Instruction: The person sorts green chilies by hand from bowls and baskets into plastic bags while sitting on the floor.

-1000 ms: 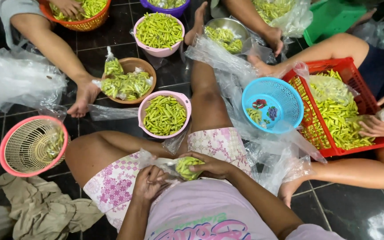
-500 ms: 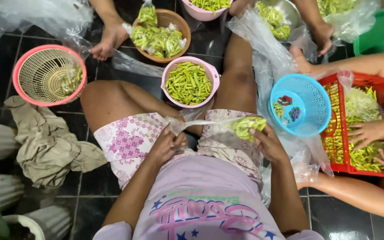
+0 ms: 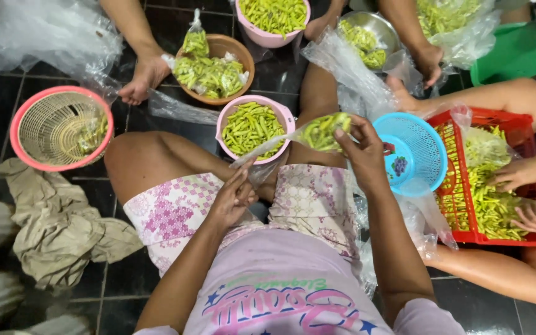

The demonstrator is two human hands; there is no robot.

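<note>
The right hand (image 3: pixel 362 149) grips the filled end of a clear bag of green chilies (image 3: pixel 325 131) at frame centre, above the pink bowl (image 3: pixel 283 115), while the left hand (image 3: pixel 234 195) pinches its twisted tail.

The pink bowl of chillies (image 3: pixel 250 127) and blue basket (image 3: pixel 412 152) crowd the space ahead of the hands, with the red crate (image 3: pixel 531 232) blocking the right; dark floor tiles (image 3: pixel 103 288) lie open leftward.

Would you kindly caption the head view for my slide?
Both hands, left and right, stretch a small bag of green chillies above a pink bowl.
</note>
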